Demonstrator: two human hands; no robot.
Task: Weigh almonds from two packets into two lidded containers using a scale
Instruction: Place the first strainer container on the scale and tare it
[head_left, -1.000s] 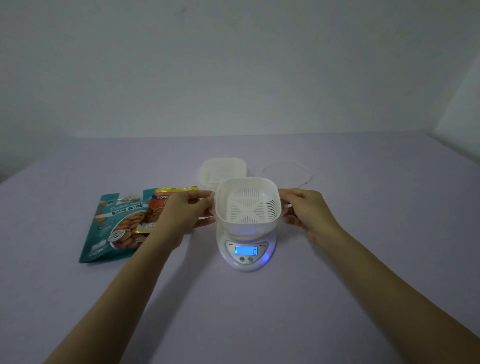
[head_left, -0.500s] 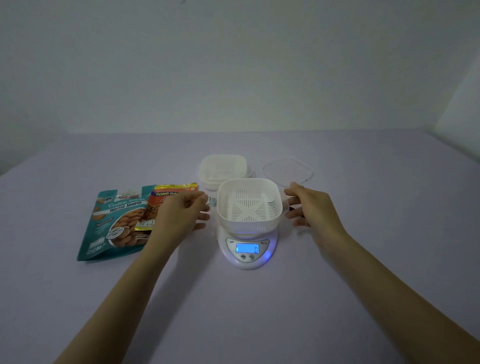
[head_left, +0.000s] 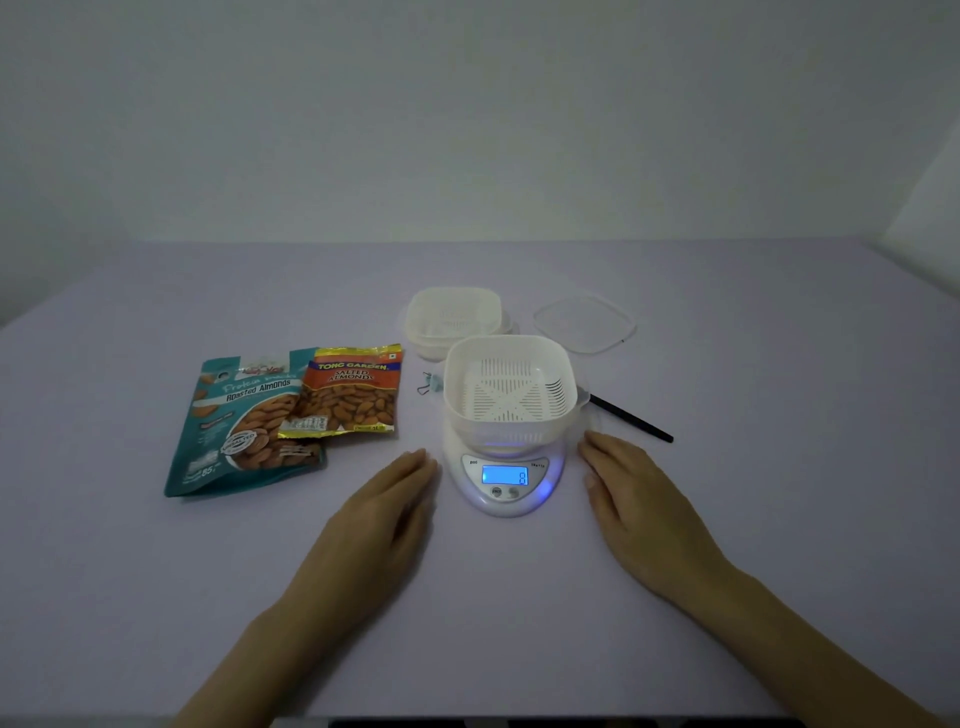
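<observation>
A white square container with a slotted bottom (head_left: 511, 387) stands on a white digital scale (head_left: 506, 480) whose blue display is lit. Behind it sits a second white container (head_left: 454, 319); a clear lid (head_left: 584, 322) lies to its right. A teal packet of roasted almonds (head_left: 236, 426) lies at the left, partly under a smaller orange packet of salted almonds (head_left: 348, 392). My left hand (head_left: 376, 512) lies flat on the table left of the scale. On the scale's right side my right hand (head_left: 636, 499) lies flat too. Both hold nothing.
A black-handled utensil (head_left: 631, 418) lies right of the scale, its head hidden behind the container. A small clip (head_left: 428, 384) lies between the orange packet and the scale. The pale table runs back to a wall.
Both hands have let go of the container's sides and drawn back toward me, now flat on the table beside the scale. The container stays on the scale.
</observation>
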